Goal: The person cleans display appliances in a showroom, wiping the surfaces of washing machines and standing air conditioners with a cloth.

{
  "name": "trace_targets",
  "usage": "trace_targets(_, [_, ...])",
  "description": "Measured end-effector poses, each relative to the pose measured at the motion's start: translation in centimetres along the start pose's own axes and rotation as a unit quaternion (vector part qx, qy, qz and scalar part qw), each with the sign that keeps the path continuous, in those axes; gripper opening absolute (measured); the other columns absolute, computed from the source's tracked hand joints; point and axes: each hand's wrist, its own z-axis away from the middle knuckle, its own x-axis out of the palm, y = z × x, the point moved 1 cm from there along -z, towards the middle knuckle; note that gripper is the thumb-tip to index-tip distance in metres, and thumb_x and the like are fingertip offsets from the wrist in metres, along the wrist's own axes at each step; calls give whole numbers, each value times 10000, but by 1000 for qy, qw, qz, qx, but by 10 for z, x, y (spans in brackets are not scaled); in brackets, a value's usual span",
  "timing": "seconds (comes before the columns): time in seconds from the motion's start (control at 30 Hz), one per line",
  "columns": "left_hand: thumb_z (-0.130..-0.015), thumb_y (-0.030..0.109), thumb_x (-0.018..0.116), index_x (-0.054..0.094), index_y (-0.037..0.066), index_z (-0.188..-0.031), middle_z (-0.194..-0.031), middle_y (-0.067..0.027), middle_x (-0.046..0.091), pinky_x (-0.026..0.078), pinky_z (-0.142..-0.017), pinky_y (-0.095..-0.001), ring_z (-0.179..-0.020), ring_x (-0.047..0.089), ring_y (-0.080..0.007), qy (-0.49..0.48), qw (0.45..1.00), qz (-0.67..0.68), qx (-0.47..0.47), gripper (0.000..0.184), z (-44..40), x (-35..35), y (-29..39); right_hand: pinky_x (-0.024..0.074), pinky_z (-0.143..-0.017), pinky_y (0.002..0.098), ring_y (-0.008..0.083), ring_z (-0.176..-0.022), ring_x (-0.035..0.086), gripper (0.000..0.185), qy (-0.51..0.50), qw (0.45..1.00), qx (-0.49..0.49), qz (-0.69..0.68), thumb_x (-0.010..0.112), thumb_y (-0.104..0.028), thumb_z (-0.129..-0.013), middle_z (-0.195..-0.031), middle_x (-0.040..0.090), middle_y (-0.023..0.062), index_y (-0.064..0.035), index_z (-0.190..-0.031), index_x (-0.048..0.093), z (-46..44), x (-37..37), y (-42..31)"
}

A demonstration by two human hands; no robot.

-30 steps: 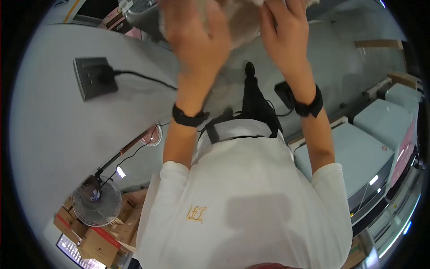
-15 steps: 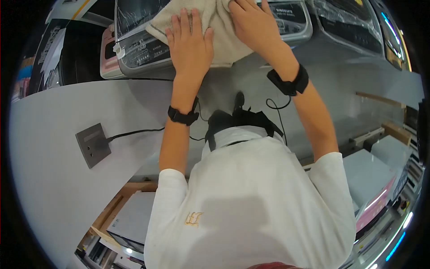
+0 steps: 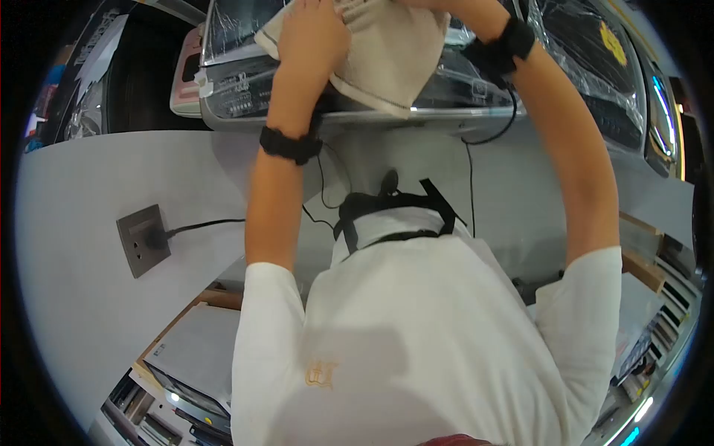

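Observation:
A beige cloth (image 3: 390, 63) lies bunched over the dark top of an appliance that looks like a top-loading washing machine (image 3: 238, 93), with one corner hanging toward its front edge. On the cloth's left part rests my left hand (image 3: 316, 33), its fingers bent into the fabric and partly cut by the upper frame edge. My right hand (image 3: 428, 4) is at the cloth's upper right; only a sliver shows and its fingers are out of frame. Black bands (image 3: 290, 146) circle both wrists, and a cable runs from the right one.
Left of the washing machine stands a pink appliance (image 3: 186, 85); to the right is another dark-topped machine (image 3: 587, 70) under plastic film. A wall socket (image 3: 143, 241) with a plugged-in cord is at left. Boxed goods (image 3: 197, 349) sit on shelving behind me.
Both hands have moved farther forward, toward the upper frame edge. My left fingers were stretched flat and are now bent. The cloth has shifted, its lower corner now nearer the machine's front edge.

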Motion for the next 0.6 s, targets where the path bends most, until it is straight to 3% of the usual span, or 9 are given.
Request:
trace_targets(0.1, [-1007,209,552,560,-55,-1386,-1450,-244,553,410,-1128,-471,-1368,505,-391,27,999,-36,30,462,25,-14,5,542,-786,463,372,-858,695,184,-159,986,51,-19,596,-153,-867,-874,718,180,-45,-934,729,13,-32,-44])
trace_targets(0.13, [-996,204,590,581,-51,-1366,-1425,-203,590,430,-1107,-467,-1350,525,-369,46,997,-43,50,450,35,-20,9,517,-904,458,363,-1017,668,200,-78,982,-95,144,581,-167,-900,-1008,713,174,-69,-990,730,30,-15,-39])
trace_targets(0.23, [-983,173,599,591,-69,-1335,-1391,-216,604,453,-1075,-441,-1315,545,-372,68,995,-62,47,428,71,-39,18,428,-1102,462,366,-1267,561,333,-6,1000,-29,-1,651,6,-905,-1323,621,134,-31,-1234,688,75,-27,-56])
trace_targets(0.33, [-964,153,610,611,-71,-1291,-1346,-224,623,464,-1050,-456,-1274,567,-371,108,991,-32,71,396,71,-41,14,383,-1146,464,337,-1332,510,313,-100,984,-67,130,662,-56,-855,-1329,613,118,-51,-1166,693,66,-43,-54])
trace_targets(0.43, [-957,146,610,644,-47,-1213,-1285,-205,649,476,-1019,-461,-1238,587,-355,71,994,-41,70,322,56,-44,4,479,-990,469,365,-1121,627,220,-75,985,-65,143,561,-176,-928,-1135,683,171,-82,-1039,726,24,-29,-27])
trace_targets(0.47, [-927,125,618,657,-36,-1153,-1245,-202,661,480,-1014,-453,-1232,590,-370,32,997,-56,44,280,49,-47,5,489,-976,472,362,-1098,630,225,-123,984,-24,125,561,-186,-927,-1164,668,171,-87,-1042,727,7,-30,-27])
trace_targets(0.57, [-960,113,565,660,-14,-1090,-1174,-185,670,507,-984,-475,-1203,597,-368,66,990,-86,87,205,32,-43,-16,494,-969,462,355,-1121,613,227,-147,984,32,99,564,-190,-921,-1141,670,170,-88,-1044,726,-39,-17,-27])
trace_targets(0.6, [-948,103,568,664,-10,-1077,-1168,-182,672,511,-976,-475,-1201,597,-370,56,991,-92,78,197,28,-45,-26,496,-967,460,358,-1108,615,224,-161,982,-5,97,570,-187,-916,-1135,671,171,-84,-1037,728,-54,-13,-32])
